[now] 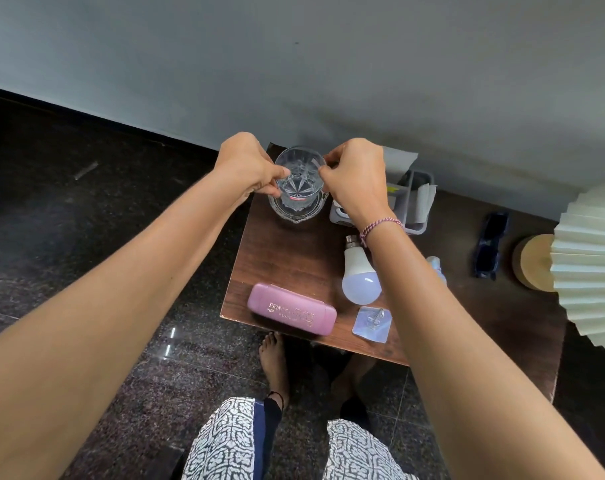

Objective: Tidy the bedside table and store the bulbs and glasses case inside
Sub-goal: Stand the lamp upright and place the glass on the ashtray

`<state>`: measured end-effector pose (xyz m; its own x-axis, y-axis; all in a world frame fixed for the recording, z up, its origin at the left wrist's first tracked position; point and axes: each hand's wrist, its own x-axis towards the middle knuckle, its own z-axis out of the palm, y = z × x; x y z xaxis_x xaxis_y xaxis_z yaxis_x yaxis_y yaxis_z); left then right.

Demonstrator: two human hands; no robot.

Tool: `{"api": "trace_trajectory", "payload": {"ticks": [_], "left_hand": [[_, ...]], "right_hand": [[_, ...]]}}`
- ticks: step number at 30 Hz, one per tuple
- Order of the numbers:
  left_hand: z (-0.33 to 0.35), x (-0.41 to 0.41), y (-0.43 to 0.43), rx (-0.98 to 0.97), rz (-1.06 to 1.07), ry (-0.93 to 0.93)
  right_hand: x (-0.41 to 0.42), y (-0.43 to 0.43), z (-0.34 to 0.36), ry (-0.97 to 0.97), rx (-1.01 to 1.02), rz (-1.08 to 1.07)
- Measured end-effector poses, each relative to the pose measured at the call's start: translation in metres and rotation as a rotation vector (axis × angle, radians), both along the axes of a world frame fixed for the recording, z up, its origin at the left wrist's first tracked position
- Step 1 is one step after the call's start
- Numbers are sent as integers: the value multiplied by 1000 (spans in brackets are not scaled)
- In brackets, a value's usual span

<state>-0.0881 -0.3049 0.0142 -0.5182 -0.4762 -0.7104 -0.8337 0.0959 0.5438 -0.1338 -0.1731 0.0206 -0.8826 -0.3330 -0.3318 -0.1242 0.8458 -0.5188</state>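
At the worktop corner, a seemingly fragile, slick tumbler is pinched at its rim by left hand and right hand.

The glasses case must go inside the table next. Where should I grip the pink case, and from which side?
I would grip the pink case across its middle, thumb and fingers on the two long sides, from above. It lies flat near the table's front left corner, with nothing on top.
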Motion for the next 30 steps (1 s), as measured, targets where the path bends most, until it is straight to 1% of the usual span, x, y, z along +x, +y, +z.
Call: {"api": "trace_trajectory", "payload": {"ticks": [8, 11, 15, 19, 21, 23, 26, 30], "left_hand": [[-1, -1, -2, 32, -3, -14], [-1, 4, 0, 13, -3, 2], [-3, 7, 1, -36, -8, 23], [-5, 17, 0, -168, -35, 67], [-3, 23, -3, -268, -36, 92], [0, 29, -7, -321, -4, 129], [6, 39, -6, -333, 23, 183], [13, 55, 11, -270, 46, 246]], "right_hand": [[1, 0, -3, -13, 3, -25], [4, 1, -2, -39, -20, -40], [2, -2, 0, -46, 13, -33], [3, -4, 0, 45, 107, 43], [5, -4, 3, 89, 118, 62], [9, -3, 8, 140, 96, 61], [16, 3, 19, 211, 49, 41], [29, 18, 37, 249, -53, -31]]}}
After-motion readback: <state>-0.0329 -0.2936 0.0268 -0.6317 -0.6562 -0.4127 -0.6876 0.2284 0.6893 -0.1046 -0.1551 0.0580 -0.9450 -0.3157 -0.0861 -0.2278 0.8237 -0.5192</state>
